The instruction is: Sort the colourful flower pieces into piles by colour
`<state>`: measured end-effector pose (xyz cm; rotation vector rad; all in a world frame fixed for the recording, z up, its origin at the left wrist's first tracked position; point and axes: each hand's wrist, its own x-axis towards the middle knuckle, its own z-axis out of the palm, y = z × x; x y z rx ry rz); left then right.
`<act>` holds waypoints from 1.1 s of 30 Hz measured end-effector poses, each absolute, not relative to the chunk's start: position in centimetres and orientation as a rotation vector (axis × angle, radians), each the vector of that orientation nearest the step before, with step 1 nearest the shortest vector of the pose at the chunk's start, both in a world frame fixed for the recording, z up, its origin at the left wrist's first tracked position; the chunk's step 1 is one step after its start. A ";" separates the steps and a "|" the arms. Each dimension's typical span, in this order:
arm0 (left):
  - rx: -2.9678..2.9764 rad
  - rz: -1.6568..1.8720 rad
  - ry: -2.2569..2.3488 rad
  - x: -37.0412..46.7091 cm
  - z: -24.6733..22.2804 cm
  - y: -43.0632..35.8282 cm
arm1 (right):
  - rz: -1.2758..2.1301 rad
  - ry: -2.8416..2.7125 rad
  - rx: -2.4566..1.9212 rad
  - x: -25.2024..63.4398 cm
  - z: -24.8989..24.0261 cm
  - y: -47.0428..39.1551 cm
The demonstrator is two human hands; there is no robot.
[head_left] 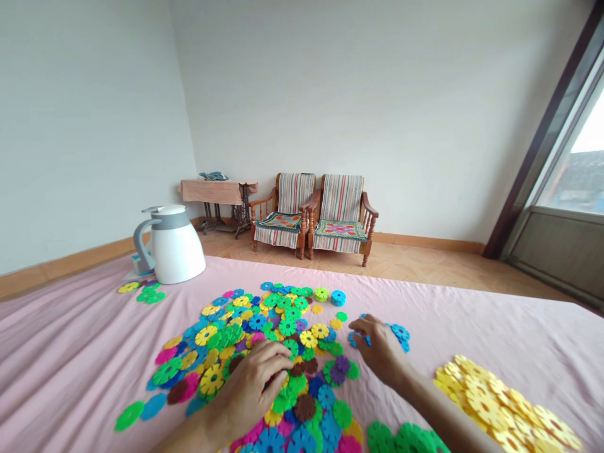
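Note:
Many flat, notched plastic snowflake discs lie in a mixed-colour heap [258, 321] on the pink cloth. My left hand [262, 377] rests over the heap's near part, fingers bent and thumb apart from them; whatever lies right under the palm is hidden. To the right, my right hand [377, 346] is above a small group of blue discs [400, 333], partly covering them. Its fingers curve down, with a gap to the thumb, and I see nothing held. Just beyond that hand are a single green disc [341, 316] and a small yellow disc [336, 324].
Yellow discs [491, 402] form a pile at right, green discs [401, 438] another at the near edge. Small stacks of blue [338, 297] and lime discs [321, 294] stand behind the heap. A white jug [178, 248] stands at back left. Two chairs [340, 214] are beyond.

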<state>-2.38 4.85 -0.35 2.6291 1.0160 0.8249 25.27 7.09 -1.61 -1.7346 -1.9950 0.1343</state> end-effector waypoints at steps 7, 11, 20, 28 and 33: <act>2.634 0.884 1.033 -2.5 -0.5 4.8 | 0.151 -2.113 -1.782 20.7 -1.2 8.3; 2.632 0.877 1.020 -2.5 -0.5 4.8 | 0.144 -2.137 -1.843 20.6 -1.3 9.3; 2.640 0.868 1.029 -2.5 -0.3 4.7 | -0.058 -2.293 -1.770 19.5 -0.3 8.3; 2.647 0.853 1.024 -2.6 -0.5 4.8 | -0.222 -2.214 -1.768 20.8 0.1 6.0; 2.633 0.830 1.026 -2.7 -0.8 4.9 | -0.209 -1.900 -1.997 26.5 0.3 6.3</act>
